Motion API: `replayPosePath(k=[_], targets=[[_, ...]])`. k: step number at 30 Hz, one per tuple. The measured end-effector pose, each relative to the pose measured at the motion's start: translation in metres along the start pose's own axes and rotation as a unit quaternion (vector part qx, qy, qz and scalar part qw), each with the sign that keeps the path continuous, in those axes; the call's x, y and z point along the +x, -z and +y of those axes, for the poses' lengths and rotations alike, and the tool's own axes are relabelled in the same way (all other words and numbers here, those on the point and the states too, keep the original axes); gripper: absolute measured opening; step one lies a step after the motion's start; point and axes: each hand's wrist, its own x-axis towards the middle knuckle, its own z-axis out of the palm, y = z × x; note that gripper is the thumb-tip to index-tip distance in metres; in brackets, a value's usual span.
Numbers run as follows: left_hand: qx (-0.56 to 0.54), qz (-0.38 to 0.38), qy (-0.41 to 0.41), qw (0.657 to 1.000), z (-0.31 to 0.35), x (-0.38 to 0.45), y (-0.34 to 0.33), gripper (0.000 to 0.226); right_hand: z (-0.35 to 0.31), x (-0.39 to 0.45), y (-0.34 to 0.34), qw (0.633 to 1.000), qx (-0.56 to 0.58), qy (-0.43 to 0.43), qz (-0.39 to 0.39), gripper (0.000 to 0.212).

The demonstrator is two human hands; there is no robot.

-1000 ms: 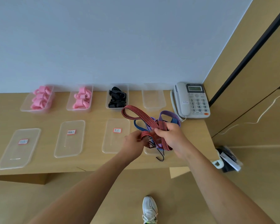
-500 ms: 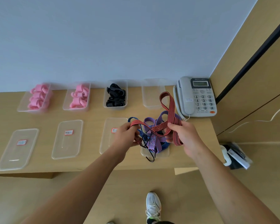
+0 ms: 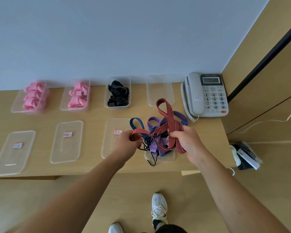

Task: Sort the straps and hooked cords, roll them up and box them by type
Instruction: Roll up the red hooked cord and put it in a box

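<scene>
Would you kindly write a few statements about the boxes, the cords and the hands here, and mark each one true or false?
1. Both hands grip the red striped cord. True: the left hand and the right hand each hold part of it.
2. The box next to the telephone holds black straps. False: that clear box holds nothing visible; the black straps sit one box further left.
3. Two boxes hold pink straps. True: the far-left box and the one beside it.
4. All the lids are on their boxes. False: labelled lids lie flat on the desk in front.
5. A metal hook dangles below the bundle. True.
</scene>
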Motion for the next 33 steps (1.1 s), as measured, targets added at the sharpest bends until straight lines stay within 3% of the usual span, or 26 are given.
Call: replayPosePath(k=[7, 12, 16, 21, 28, 33], targets=[[0.038, 0.026, 0.006, 0.999, -0.013, 0.002, 0.000, 0.010, 0.006, 0.004, -0.005, 1.000, -0.015, 0.022, -0.003, 0.017], [0.055, 0.047, -0.005, 0.997, -0.017, -0.003, -0.004, 0.022, 0.010, 0.004, -0.006, 0.999, -0.023, 0.020, 0.008, 0.016], [0.072, 0.040, 0.003, 0.997, -0.018, -0.006, -0.005, 0.019, 0.014, 0.003, -0.006, 0.999, -0.036, 0.026, 0.009, 0.007], [0.107, 0.014, 0.006, 0.994, -0.018, -0.007, -0.005, 0.016, 0.016, 0.000, -0.009, 0.998, -0.041, 0.038, 0.004, 0.011], [0.198, -0.033, -0.057, 0.978, -0.011, -0.008, -0.005, 0.034, 0.018, -0.002, -0.008, 0.999, -0.034, 0.029, -0.005, 0.012], [0.277, -0.021, -0.135, 0.951, -0.007, -0.010, -0.005, 0.039, 0.016, -0.005, -0.008, 0.998, -0.039, 0.038, -0.013, 0.013]])
